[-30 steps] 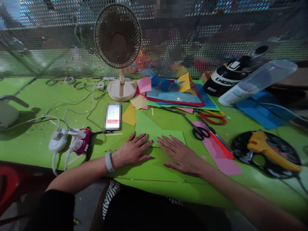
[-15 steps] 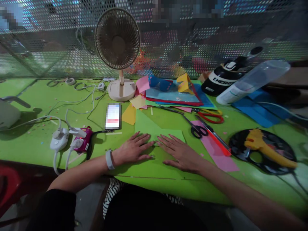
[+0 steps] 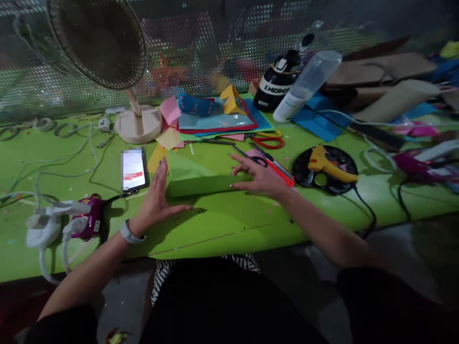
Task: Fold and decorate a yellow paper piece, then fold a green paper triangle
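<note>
A folded piece of green paper (image 3: 201,185) lies on the green table, its near flap raised off the surface. At its left end is my left hand (image 3: 158,193), fingers straight and thumb spread away, with a grey band on the wrist. Over the right end hovers my right hand (image 3: 258,177), fingers apart; whether a fingertip touches the paper I cannot tell. Just beyond the right hand lie black-handled scissors (image 3: 259,161), partly covered by it, and a red cutter knife (image 3: 281,172).
Left of the paper are a phone (image 3: 133,169) and plugged adapters (image 3: 86,217). Behind stand a fan (image 3: 138,122), coloured sheets (image 3: 215,122), a black bottle (image 3: 274,88) and a clear bottle (image 3: 308,88). A yellow glue gun (image 3: 333,165) rests on a black tray (image 3: 301,167) at right.
My hands have lifted from lying flat on the green paper and moved apart to its two ends. The paper's near flap has risen. The view has swung right.
</note>
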Demonstrator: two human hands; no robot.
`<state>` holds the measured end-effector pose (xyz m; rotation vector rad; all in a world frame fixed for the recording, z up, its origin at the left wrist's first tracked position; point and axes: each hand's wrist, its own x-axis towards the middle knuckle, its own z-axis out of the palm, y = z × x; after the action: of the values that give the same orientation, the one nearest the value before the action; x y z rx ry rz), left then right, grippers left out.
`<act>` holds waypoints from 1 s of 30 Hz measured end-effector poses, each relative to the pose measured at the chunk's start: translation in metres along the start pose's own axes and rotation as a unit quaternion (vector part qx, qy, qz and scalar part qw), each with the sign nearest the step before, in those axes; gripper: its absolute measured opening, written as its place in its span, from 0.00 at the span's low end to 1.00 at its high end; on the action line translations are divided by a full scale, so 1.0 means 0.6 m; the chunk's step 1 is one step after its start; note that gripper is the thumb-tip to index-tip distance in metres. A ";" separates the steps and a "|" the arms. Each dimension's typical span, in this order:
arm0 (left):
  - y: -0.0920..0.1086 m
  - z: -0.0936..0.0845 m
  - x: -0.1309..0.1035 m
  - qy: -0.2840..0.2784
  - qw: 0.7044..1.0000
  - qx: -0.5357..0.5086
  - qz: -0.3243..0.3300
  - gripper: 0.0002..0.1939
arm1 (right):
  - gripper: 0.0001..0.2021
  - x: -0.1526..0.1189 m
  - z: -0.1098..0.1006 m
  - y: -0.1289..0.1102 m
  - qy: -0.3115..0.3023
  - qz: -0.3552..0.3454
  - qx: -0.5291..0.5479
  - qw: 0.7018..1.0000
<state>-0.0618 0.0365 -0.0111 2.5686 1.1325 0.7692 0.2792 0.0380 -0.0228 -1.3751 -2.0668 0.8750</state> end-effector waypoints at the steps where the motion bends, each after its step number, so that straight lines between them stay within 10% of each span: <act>1: -0.007 -0.006 0.001 -0.033 0.999 -0.025 -0.003 0.58 | 0.42 -0.001 -0.006 -0.002 -0.053 -0.034 0.013 0.998; 4: -0.019 -0.019 0.001 -0.145 0.988 -0.037 0.026 0.43 | 0.32 -0.004 -0.018 -0.007 -0.175 -0.122 0.003 0.977; 7: -0.016 -0.024 0.001 -0.136 0.990 -0.004 0.048 0.34 | 0.27 -0.006 -0.018 -0.008 -0.184 -0.148 -0.034 0.971; 10: -0.008 -0.021 0.003 -0.103 0.993 0.033 0.054 0.41 | 0.36 -0.008 -0.014 -0.008 -0.156 -0.129 -0.065 0.977; 14: -0.013 -0.013 0.008 -0.192 0.977 0.061 0.067 0.47 | 0.49 -0.005 -0.010 -0.002 -0.185 -0.122 -0.103 0.970; 30: -0.013 -0.007 0.020 -0.258 0.956 0.081 0.111 0.47 | 0.41 0.006 -0.006 0.028 -0.175 -0.201 -0.093 0.959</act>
<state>-0.0620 0.0508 -0.0064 2.8160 0.7750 0.0184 0.2908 0.0470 -0.0326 -0.8707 -2.6343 0.8034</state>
